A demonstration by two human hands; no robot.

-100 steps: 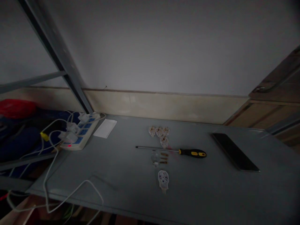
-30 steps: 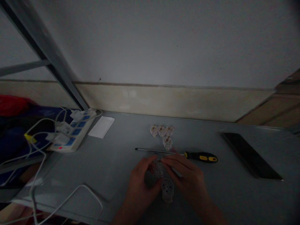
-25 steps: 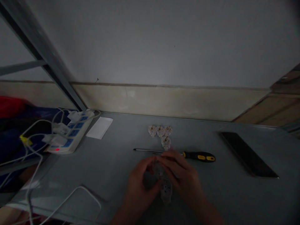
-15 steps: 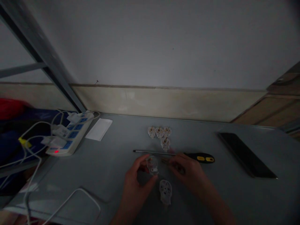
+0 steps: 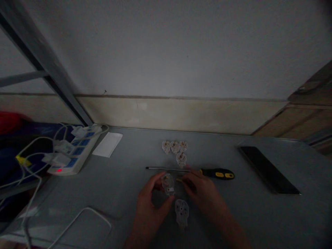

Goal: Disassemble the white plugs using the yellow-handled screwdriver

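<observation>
The **left hand** [image 5: 151, 204] has its fingers [image 5: 156, 178] curled, pinching a clear plastic plug shell [image 5: 168, 184] by its edges just above the tabletop. The **right hand** [image 5: 201, 193] has its fingers [image 5: 188, 180] pressed together on a small brass pin [image 5: 178, 180], which hides most of the pin. Just near the shell, a white perforated plug plate [image 5: 182, 212] lies flat on the grey metal tabletop [image 5: 259, 218]. Beyond the hands lies a yellow-and-black screwdriver [image 5: 218, 174], untouched, and farther off four white plug pieces [image 5: 175, 147] sit clustered. The pin is not seated in the shell, and the plate lies separate. The light is dim, so I cannot tell what fittings are already inside the shell.
</observation>
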